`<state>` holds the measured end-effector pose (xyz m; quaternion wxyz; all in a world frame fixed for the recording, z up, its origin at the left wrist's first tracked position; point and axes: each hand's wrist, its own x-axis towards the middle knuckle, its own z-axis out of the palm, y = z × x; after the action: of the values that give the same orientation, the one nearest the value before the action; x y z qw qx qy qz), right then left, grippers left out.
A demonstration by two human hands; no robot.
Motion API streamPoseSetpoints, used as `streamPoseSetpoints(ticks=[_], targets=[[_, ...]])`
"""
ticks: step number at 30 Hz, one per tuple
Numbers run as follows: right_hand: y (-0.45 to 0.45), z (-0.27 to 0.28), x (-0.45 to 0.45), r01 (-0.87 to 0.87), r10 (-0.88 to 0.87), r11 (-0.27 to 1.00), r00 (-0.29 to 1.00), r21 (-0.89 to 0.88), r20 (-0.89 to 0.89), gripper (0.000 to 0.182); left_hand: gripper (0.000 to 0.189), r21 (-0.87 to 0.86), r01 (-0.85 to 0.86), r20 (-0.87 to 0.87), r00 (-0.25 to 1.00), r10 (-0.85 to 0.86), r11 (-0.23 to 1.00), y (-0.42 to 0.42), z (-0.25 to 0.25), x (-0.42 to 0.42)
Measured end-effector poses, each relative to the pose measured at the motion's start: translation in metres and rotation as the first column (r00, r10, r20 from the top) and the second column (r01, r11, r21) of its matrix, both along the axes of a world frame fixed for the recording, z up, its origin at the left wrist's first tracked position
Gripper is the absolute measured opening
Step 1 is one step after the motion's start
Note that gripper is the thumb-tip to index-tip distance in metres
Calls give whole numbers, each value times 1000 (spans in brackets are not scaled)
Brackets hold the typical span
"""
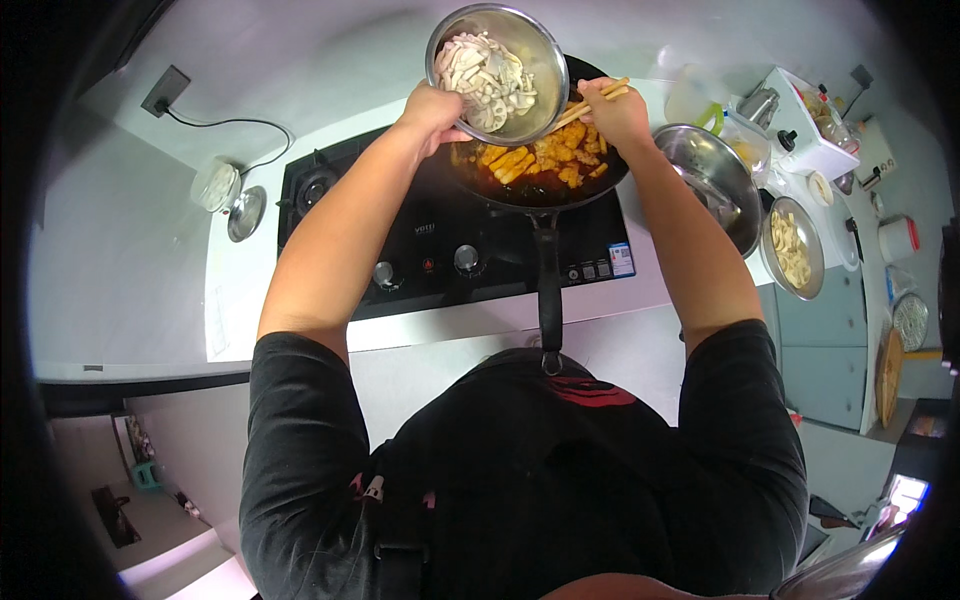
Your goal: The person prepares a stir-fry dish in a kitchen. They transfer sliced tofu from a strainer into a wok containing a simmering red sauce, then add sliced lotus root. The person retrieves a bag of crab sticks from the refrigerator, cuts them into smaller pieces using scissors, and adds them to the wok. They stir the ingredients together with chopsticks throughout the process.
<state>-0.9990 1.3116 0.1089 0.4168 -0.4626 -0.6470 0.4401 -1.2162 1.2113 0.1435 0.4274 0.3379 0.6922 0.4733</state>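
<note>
My left hand (435, 116) grips the rim of a stainless steel bowl (541, 82), tilted over the back left of a black wok (517, 201). Pale sliced mushrooms and what look like lotus root slices (486, 79) lie in the bowl. In my right hand (616, 112) is a pair of wooden chopsticks (576, 114), their tips hidden behind the bowl's right rim. Orange-brown fried pieces (562, 150) sit in dark red sauce in the wok. Its black handle (550, 285) points towards me.
The wok stands on the right of a black gas hob (420, 255); the left burner (315, 187) is bare. To the right are a large steel basin (694, 142) and a bowl of pale slices (791, 251). A glass jar (217, 186) and steel lid (247, 214) stand left.
</note>
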Motion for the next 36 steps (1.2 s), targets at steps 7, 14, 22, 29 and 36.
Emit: streamPoseSetpoints(ticks=[7, 14, 22, 29, 36], targets=[[1, 13, 4, -51, 51, 999, 998, -3, 28, 26, 29, -1, -18, 13, 1000, 18, 1000, -10, 3, 3], [12, 11, -3, -111, 110, 994, 994, 23, 23, 25, 44, 88, -57, -222, 972, 75, 995, 2, -5, -2], [15, 5, -6, -117, 117, 993, 992, -15, 49, 23, 50, 53, -4, -561, 827, 32, 999, 10, 3, 10], [17, 6, -4, -150, 150, 989, 988, 17, 30, 24, 65, -11, -7, -859, 513, -6, 1000, 7, -3, 19], [19, 11, 2, -144, 142, 988, 989, 49, 31, 23, 65, -155, 16, -883, 446, -146, 988, 0, 28, 44]])
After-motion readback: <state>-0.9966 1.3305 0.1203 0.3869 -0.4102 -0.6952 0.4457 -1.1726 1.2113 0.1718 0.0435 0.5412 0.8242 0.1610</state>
